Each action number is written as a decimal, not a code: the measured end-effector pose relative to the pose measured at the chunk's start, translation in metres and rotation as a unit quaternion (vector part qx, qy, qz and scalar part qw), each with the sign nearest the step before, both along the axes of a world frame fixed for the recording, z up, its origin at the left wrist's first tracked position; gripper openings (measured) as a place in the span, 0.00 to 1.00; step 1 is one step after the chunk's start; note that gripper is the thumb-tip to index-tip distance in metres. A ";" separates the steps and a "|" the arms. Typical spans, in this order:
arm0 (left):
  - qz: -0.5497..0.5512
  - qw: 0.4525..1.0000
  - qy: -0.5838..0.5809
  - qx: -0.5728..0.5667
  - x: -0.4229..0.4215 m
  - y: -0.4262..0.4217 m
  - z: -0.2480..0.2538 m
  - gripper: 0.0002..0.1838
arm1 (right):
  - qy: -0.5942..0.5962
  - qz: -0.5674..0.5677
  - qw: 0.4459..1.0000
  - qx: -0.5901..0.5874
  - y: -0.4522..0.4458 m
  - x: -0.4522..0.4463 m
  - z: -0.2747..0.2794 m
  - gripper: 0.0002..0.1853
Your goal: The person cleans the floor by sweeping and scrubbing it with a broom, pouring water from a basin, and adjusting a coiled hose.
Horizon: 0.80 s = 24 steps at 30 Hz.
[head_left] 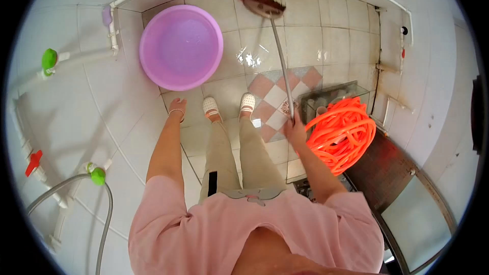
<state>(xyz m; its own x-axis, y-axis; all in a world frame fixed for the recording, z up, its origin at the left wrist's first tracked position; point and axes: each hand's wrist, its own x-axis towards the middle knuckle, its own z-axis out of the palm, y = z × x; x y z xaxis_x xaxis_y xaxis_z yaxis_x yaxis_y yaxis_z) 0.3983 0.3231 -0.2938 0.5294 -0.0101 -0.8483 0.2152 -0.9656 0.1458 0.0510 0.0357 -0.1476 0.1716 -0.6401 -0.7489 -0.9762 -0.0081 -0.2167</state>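
Right grip (294, 126): wrapped round broom (282, 64) handle; left grip (177, 106): empty, loose. Far floor (303, 46): shiny; sweeping apparently underway, amount left unclear.

One broom (281, 58), long grey handle, wide brown head (261, 5) with dark bristles, is slanting away over the tiled floor (305, 46), head end farthest.
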 end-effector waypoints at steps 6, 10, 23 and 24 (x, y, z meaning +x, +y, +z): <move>0.004 0.998 0.043 0.051 0.005 0.058 -0.129 0.34 | -0.051 0.032 0.997 -0.052 0.054 -0.002 -0.016 0.27; 0.356 0.923 0.124 0.073 0.024 -0.007 -0.083 0.36 | -0.071 0.044 0.991 -0.107 0.018 0.041 -0.066 0.26; 0.690 0.668 0.030 -0.277 0.018 0.023 -0.200 0.18 | 0.071 0.093 0.993 0.001 0.098 -0.097 -0.019 0.28; 0.698 0.645 -0.003 -0.312 0.013 0.019 -0.193 0.16 | 0.060 0.096 0.994 -0.001 0.091 -0.097 -0.021 0.28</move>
<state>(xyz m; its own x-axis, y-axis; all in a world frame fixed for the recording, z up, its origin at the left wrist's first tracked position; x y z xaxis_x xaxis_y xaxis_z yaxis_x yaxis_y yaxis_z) 0.4114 0.3420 -0.4867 0.3954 0.1420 -0.9075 0.8090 0.4139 0.4173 -0.0463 0.1269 -0.1688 0.2010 -0.6061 -0.7696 -0.9752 -0.1978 -0.0989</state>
